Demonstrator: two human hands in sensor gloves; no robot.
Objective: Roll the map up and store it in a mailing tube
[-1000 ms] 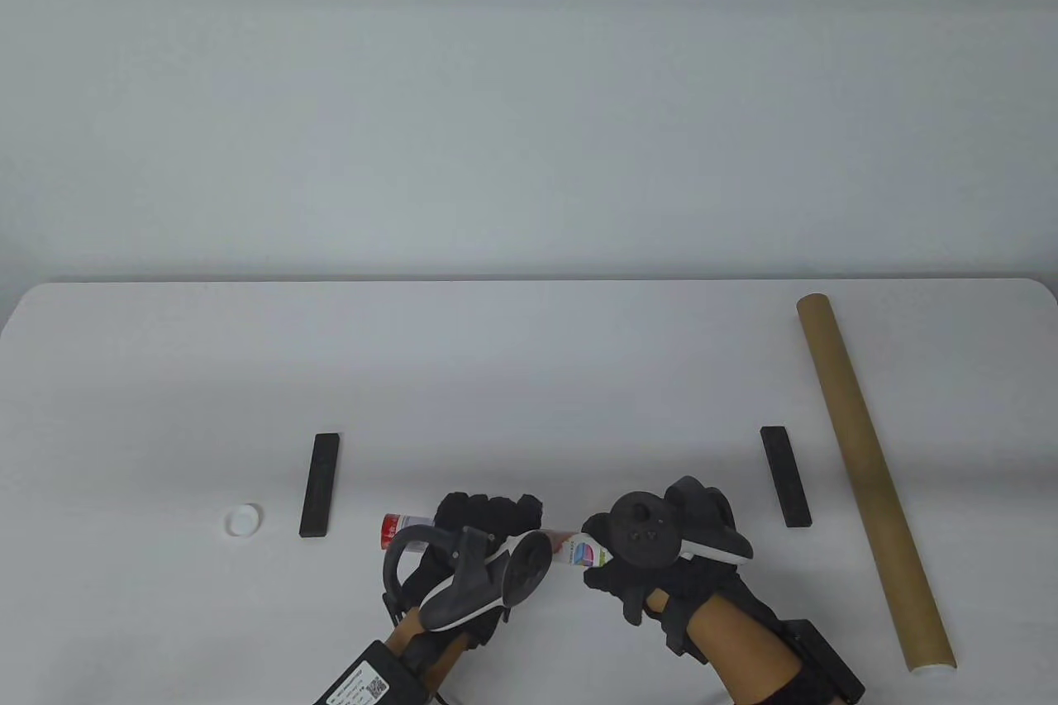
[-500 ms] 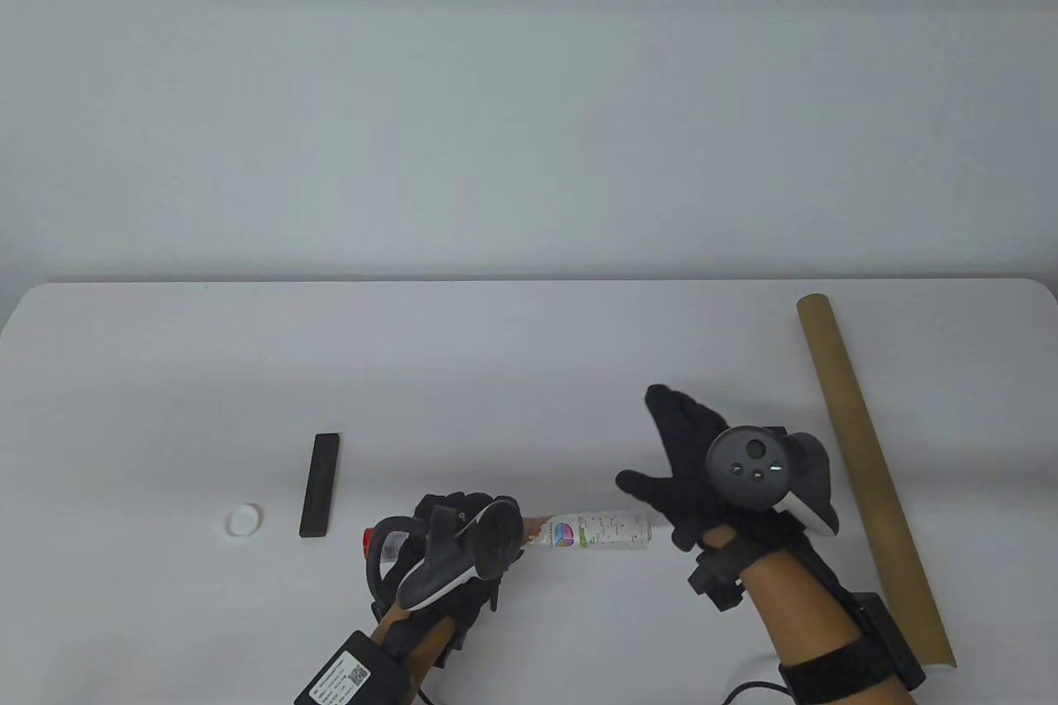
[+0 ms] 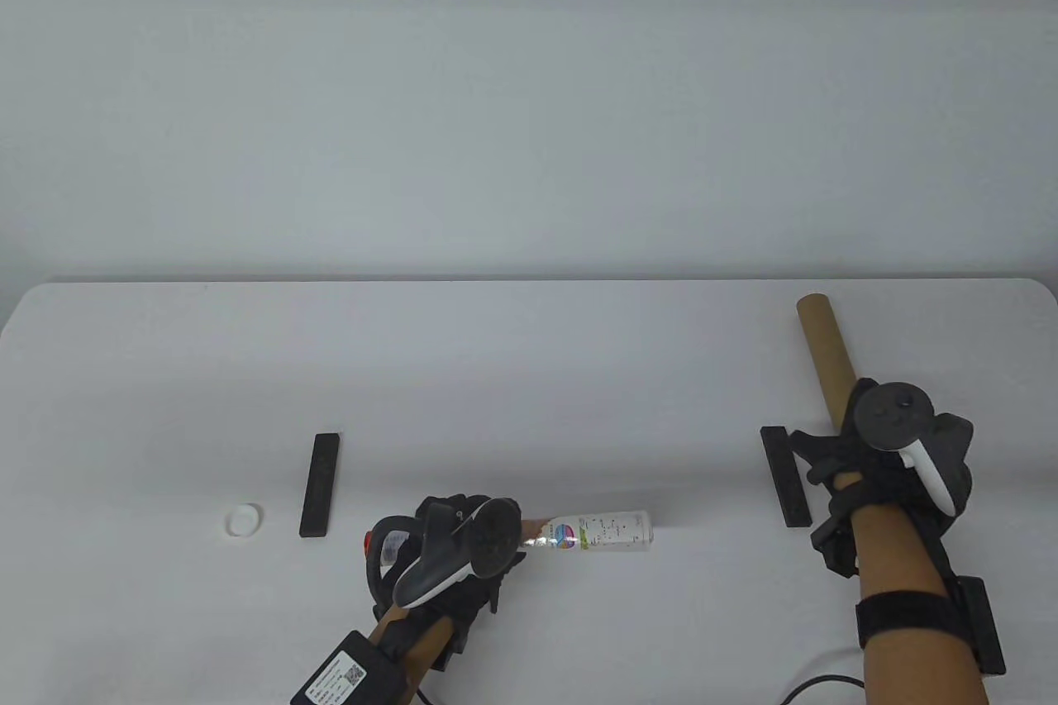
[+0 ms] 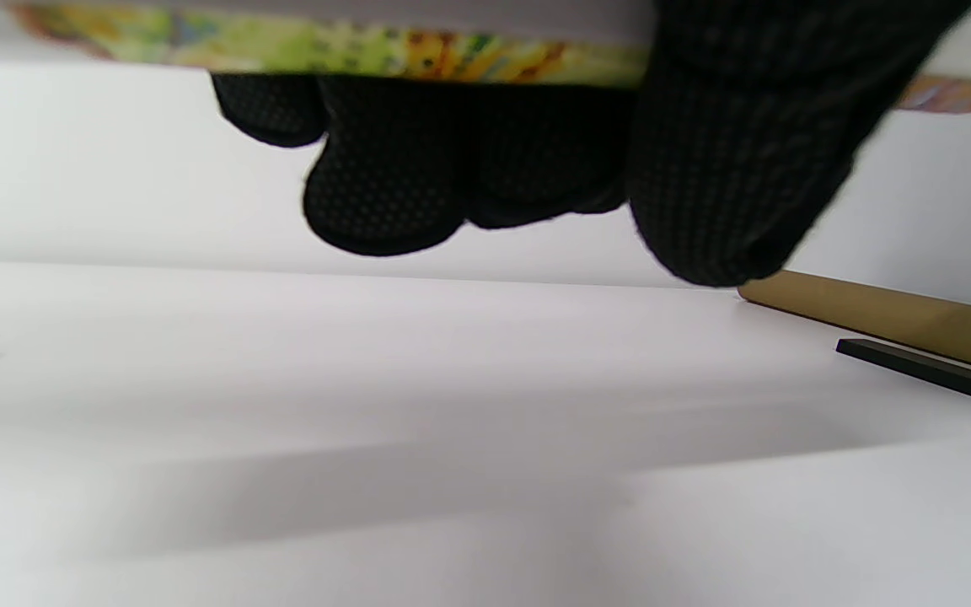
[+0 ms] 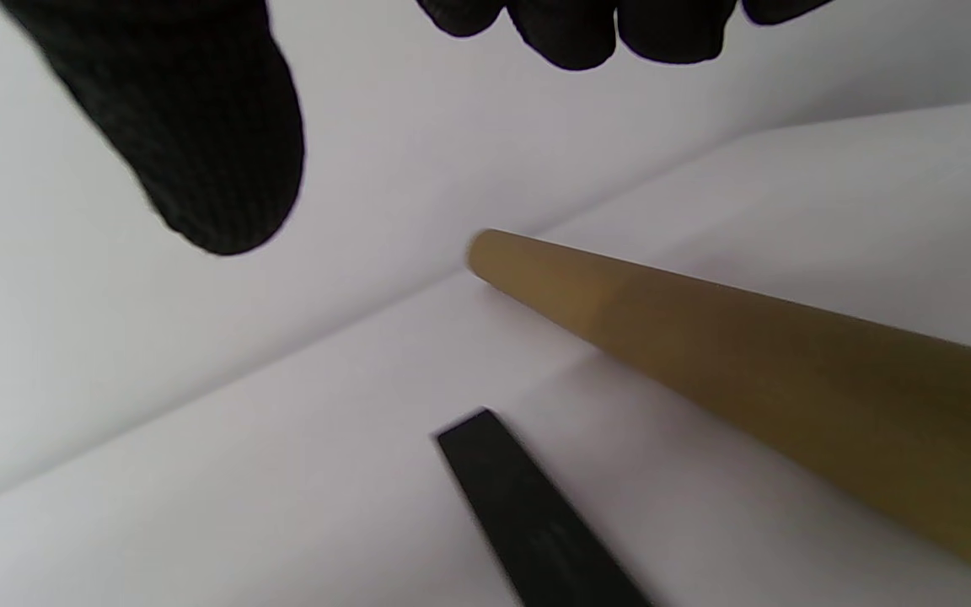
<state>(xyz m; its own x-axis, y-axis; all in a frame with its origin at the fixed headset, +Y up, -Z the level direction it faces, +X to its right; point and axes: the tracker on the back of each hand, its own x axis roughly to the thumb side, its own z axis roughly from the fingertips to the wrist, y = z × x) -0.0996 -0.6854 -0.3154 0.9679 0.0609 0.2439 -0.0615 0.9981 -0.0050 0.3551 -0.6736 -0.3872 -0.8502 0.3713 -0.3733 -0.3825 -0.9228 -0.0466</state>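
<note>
The rolled map (image 3: 599, 531) lies across the table's front, colourful print on its outside. My left hand (image 3: 463, 540) grips its left part, so the roll's middle is hidden; in the left wrist view the fingers (image 4: 384, 194) curl around the map (image 4: 367, 51). The brown mailing tube (image 3: 822, 341) lies at the right, running front to back. My right hand (image 3: 876, 449) hovers over the tube's middle, hiding its near part. In the right wrist view the thumb and fingers (image 5: 587, 34) are spread apart above the tube (image 5: 747, 354), not holding it.
A white cap (image 3: 245, 520) lies at the front left. One black bar (image 3: 320, 484) lies right of the cap. A second black bar (image 3: 784, 475) lies just left of the tube, close to my right hand.
My right hand let go of the map's right end and moved right and back to above the mailing tube. My left hand kept its grip and shifted slightly left.
</note>
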